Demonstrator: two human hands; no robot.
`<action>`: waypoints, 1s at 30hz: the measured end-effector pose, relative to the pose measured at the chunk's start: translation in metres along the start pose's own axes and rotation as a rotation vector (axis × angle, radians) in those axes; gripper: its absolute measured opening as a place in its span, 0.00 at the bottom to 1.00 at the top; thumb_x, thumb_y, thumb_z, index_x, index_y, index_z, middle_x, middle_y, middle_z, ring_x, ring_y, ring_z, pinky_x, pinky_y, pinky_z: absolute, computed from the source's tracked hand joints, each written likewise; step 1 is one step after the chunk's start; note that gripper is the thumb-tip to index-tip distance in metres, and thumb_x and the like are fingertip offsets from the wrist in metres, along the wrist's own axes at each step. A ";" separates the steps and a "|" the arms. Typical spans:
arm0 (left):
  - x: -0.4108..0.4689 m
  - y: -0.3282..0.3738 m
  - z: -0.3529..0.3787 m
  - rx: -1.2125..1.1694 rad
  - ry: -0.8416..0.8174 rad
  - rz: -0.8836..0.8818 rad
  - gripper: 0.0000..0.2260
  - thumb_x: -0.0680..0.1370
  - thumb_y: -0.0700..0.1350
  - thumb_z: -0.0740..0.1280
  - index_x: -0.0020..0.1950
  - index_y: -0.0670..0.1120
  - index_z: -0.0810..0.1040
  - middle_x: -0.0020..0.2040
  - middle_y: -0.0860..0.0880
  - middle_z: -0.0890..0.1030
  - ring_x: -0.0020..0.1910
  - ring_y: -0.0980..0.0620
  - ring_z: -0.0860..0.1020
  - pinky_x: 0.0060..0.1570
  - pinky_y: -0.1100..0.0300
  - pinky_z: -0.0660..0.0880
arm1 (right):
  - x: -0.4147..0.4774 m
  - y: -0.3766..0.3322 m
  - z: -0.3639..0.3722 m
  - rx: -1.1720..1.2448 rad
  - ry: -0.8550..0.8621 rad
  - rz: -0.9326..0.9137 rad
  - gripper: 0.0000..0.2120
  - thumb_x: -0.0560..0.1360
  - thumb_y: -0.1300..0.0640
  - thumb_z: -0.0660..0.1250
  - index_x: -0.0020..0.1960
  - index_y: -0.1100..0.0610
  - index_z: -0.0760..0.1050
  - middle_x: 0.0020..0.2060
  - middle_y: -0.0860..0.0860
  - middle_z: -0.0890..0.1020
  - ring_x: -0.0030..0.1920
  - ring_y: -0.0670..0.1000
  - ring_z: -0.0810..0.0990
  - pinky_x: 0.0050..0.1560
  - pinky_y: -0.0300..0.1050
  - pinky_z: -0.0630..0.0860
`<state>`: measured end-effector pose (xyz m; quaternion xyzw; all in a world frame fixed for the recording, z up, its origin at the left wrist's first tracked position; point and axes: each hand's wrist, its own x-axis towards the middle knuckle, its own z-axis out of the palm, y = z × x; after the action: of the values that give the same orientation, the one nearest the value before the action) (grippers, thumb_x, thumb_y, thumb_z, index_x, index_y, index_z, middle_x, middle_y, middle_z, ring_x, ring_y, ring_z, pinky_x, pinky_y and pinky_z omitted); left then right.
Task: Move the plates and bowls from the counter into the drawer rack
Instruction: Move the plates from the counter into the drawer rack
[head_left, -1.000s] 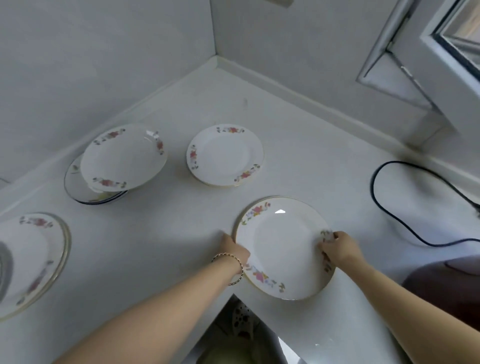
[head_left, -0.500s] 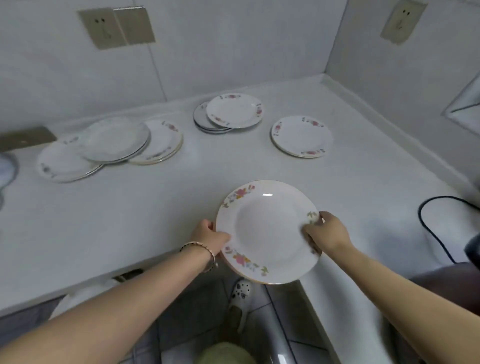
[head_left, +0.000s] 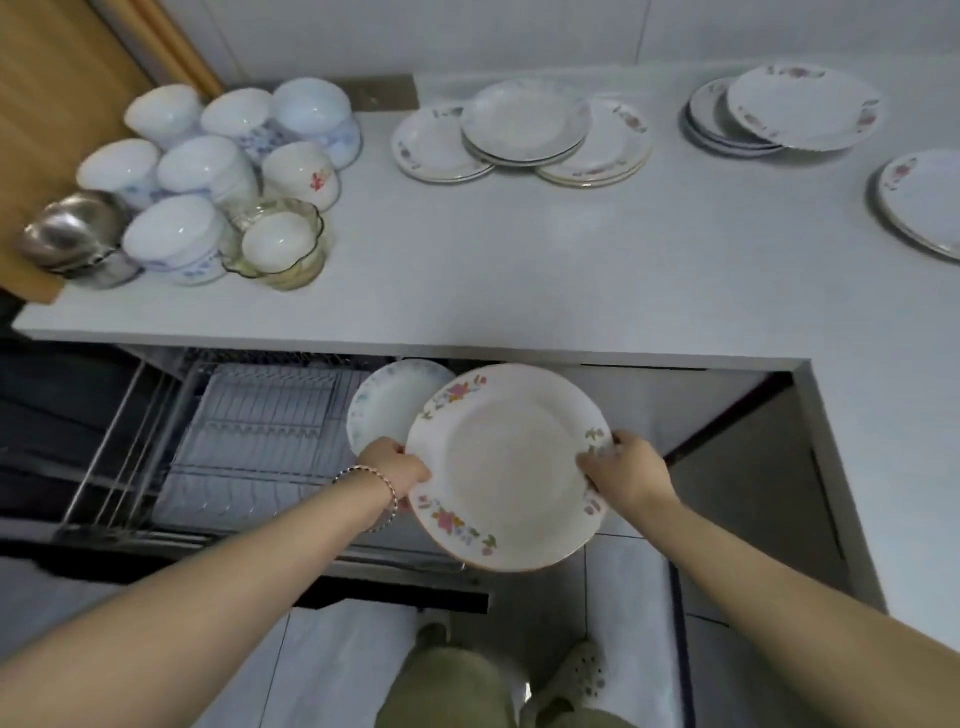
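With both hands, left hand (head_left: 397, 470) & right hand (head_left: 626, 475), fingers clamped on opposite rims of the flowered plate (head_left: 506, 467) above the open drawer rack (head_left: 260, 436), tilt it upright & slot it beside the blue plate (head_left: 387, 402).

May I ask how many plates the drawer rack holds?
1: a blue-patterned plate at the right end of the rack, behind the held floral plate, which may hide more.

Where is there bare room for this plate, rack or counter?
The rack is bare left of the blue-patterned plate standing in it. The counter is bare along its front edge. Crowded: bowls at the left end, plate stacks along the back and right.
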<state>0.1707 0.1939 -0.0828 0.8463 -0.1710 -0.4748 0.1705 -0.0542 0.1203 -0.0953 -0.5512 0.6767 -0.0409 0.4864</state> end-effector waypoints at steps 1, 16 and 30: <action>0.012 -0.011 -0.011 -0.002 0.007 -0.014 0.15 0.72 0.32 0.66 0.59 0.35 0.76 0.56 0.37 0.80 0.55 0.39 0.80 0.54 0.45 0.79 | 0.004 -0.005 0.020 -0.006 -0.020 0.008 0.13 0.74 0.58 0.63 0.56 0.63 0.74 0.42 0.55 0.79 0.41 0.54 0.76 0.31 0.39 0.69; 0.252 -0.089 -0.104 0.361 -0.091 -0.043 0.17 0.73 0.39 0.61 0.62 0.41 0.74 0.56 0.42 0.80 0.53 0.43 0.79 0.51 0.53 0.78 | 0.107 -0.071 0.254 -0.022 -0.026 0.377 0.14 0.78 0.60 0.57 0.59 0.65 0.72 0.31 0.52 0.76 0.28 0.47 0.73 0.33 0.37 0.70; 0.342 -0.067 -0.066 0.531 0.039 0.016 0.20 0.78 0.35 0.60 0.69 0.36 0.65 0.70 0.37 0.64 0.64 0.38 0.73 0.64 0.50 0.73 | 0.173 -0.064 0.313 -0.114 0.283 0.384 0.15 0.79 0.62 0.56 0.64 0.66 0.70 0.61 0.64 0.71 0.52 0.63 0.77 0.46 0.43 0.69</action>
<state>0.4038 0.1072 -0.3355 0.8691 -0.2929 -0.3954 -0.0507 0.2252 0.1104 -0.3274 -0.4278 0.8317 0.0138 0.3538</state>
